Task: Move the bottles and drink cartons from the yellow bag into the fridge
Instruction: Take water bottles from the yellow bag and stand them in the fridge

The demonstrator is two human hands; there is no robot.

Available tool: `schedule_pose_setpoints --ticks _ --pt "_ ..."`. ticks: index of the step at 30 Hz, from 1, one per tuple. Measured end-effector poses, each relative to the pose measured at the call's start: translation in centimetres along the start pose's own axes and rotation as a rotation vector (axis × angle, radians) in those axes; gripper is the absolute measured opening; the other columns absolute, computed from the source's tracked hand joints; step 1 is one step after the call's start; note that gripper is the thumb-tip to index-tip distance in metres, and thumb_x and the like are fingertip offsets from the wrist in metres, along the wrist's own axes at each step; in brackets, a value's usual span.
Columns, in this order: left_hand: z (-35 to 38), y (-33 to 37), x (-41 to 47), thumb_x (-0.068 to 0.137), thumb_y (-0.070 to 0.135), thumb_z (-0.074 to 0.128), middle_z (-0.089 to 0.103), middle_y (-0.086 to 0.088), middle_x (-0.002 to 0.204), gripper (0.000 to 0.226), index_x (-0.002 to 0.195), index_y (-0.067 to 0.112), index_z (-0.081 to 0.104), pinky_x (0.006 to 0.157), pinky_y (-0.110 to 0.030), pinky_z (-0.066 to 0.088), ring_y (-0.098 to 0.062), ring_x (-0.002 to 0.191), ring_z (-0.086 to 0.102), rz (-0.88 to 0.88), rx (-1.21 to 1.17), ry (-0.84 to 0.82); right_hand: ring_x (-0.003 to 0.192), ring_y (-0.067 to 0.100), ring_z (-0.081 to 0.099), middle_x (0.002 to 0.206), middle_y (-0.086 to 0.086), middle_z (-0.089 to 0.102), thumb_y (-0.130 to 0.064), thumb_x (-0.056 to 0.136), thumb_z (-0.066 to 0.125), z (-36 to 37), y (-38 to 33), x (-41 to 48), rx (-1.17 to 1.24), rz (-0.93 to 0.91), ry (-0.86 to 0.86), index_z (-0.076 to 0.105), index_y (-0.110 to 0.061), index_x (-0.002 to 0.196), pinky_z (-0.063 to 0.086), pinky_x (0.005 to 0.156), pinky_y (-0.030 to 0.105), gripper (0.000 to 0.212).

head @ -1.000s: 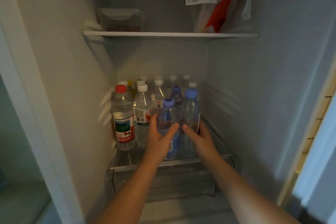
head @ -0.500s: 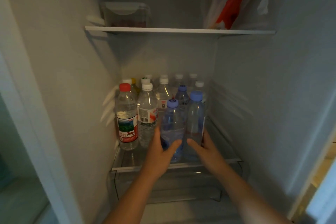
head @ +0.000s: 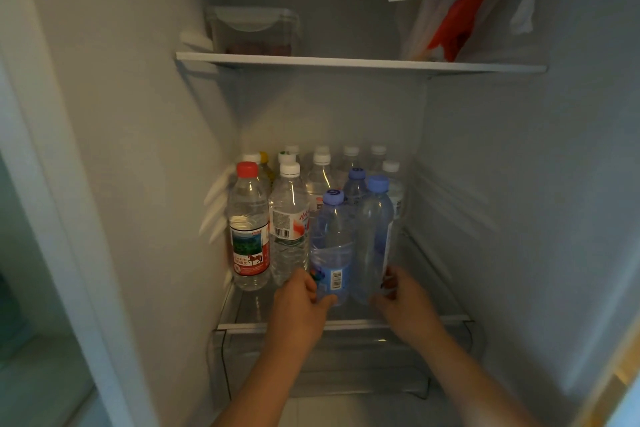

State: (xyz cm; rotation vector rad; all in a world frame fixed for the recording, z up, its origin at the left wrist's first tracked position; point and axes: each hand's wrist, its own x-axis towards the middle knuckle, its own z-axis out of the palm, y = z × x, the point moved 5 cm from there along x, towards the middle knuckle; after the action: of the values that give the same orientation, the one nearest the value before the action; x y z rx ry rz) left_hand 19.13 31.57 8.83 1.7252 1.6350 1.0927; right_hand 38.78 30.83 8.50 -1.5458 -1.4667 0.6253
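Note:
Inside the open fridge, several water bottles stand on the lower glass shelf (head: 242, 315). At the front stand two blue-capped bottles side by side. My left hand (head: 299, 308) grips the base of the left blue-capped bottle (head: 332, 236), thumb across its front. My right hand (head: 403, 302) holds the base of the right blue-capped bottle (head: 374, 229). A red-capped bottle (head: 248, 229) and a white-capped bottle (head: 289, 218) stand to the left. More white-capped bottles fill the back rows. The yellow bag is out of view.
The upper shelf (head: 346, 62) carries a clear lidded container (head: 254, 29) at the left and a plastic bag with red inside and a paper receipt (head: 457, 0) at the right. A clear drawer (head: 346, 364) sits below the lower shelf. Bare shelf lies right of the bottles.
Both hands have slid down from the bottles' middles to their bases. The two blue-capped bottles stand about where they were; the camera has tilted slightly.

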Motion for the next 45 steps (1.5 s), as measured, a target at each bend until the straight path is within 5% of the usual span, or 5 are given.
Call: schedule_pose_setpoints --ticks 21,29,33,37,45 --pt "0.9 0.4 2.5 0.087 0.032 0.072 0.064 0.002 0.079 0.019 0.082 0.018 0.060 0.069 -0.030 0.052 -0.014 0.077 0.064 -0.005 0.061 0.099 0.099 0.016 0.059 0.108 0.002 0.064 -0.010 0.086 0.071 1.5 -1.7 2.1 -0.107 0.032 0.058 0.058 -0.014 0.110 0.039 0.079 0.022 0.028" --pt "-0.8 1.1 -0.8 0.088 0.042 0.067 0.063 0.007 0.094 0.019 0.091 0.025 0.060 0.075 -0.029 0.046 -0.014 0.092 0.055 0.322 0.266 0.217 0.124 0.026 0.050 0.132 0.007 0.055 -0.011 0.091 0.065 0.6 -3.2 -1.8 -0.204 -0.152 0.141 0.045 -0.013 0.141 0.035 0.095 0.022 0.054" --pt "-1.2 -0.7 -2.8 0.086 0.055 0.054 0.059 0.002 0.125 0.038 0.112 0.027 0.064 0.092 -0.042 0.043 -0.025 0.122 0.046 0.398 0.400 0.247 0.149 0.029 0.014 0.164 -0.001 0.015 -0.047 0.097 0.046 1.7 -2.3 -4.6 -0.571 -0.122 0.137 0.019 -0.031 0.156 0.021 0.115 0.050 0.067" --pt "-1.6 -2.8 -5.1 0.090 0.062 0.039 0.041 -0.002 0.152 0.057 0.132 0.027 0.057 0.116 -0.052 0.022 -0.032 0.146 0.024 0.435 0.452 0.196 0.149 0.023 -0.021 0.158 -0.015 -0.025 -0.070 0.081 0.003 3.1 -1.1 -7.7 -0.738 -0.088 0.093 -0.005 -0.045 0.153 -0.004 0.118 0.054 0.077" --pt "-0.9 -6.7 -10.1 0.094 0.067 0.019 -0.001 0.000 0.167 0.071 0.156 0.034 0.019 0.121 -0.051 -0.004 -0.025 0.152 -0.013 0.384 0.542 0.000 0.146 0.021 -0.028 0.155 -0.012 -0.033 -0.073 0.078 -0.004 5.3 1.0 -12.6 -0.828 -0.003 0.050 -0.020 -0.041 0.149 -0.011 0.116 0.055 0.080"
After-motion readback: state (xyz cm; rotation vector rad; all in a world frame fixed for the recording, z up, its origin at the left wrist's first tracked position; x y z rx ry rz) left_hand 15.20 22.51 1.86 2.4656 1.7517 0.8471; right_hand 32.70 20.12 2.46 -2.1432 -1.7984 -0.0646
